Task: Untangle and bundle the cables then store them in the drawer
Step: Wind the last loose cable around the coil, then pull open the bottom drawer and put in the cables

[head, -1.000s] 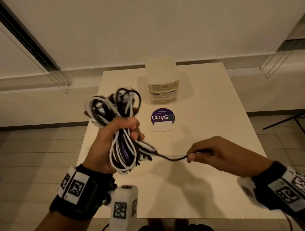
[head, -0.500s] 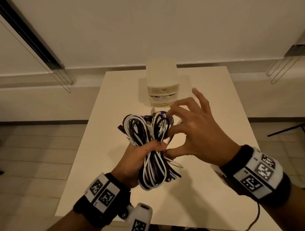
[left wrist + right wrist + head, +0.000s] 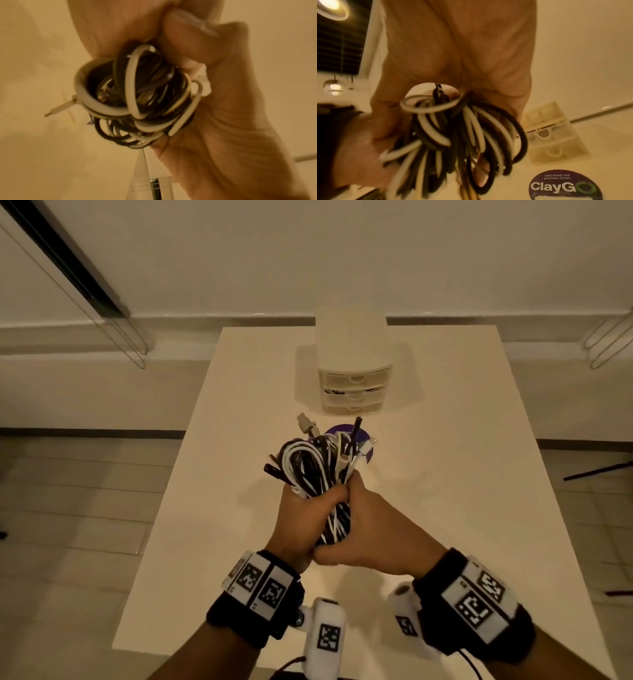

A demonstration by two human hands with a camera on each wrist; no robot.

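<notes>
Item 1: my left hand [image 3: 301, 522], grip closed tight round the coiled bundle of black, white and purple cables [image 3: 318, 470].

Item 2: that bundle, held upright above the pale square surface [image 3: 445, 508]; loops and plug ends fan out toward 12 o'clock, lower loops hang below my fists.

Item 3: my right hand [image 3: 373, 529], at 3 o'clock of the left and touching it, grip wrapped round the same bundle.

Item 4: round purple sticker [image 3: 342, 433], on the surface just beyond the bundle.

Item 5: small cream plastic three-drawer cabinet [image 3: 352, 364], at 12 o'clock, all drawers closed.
</notes>
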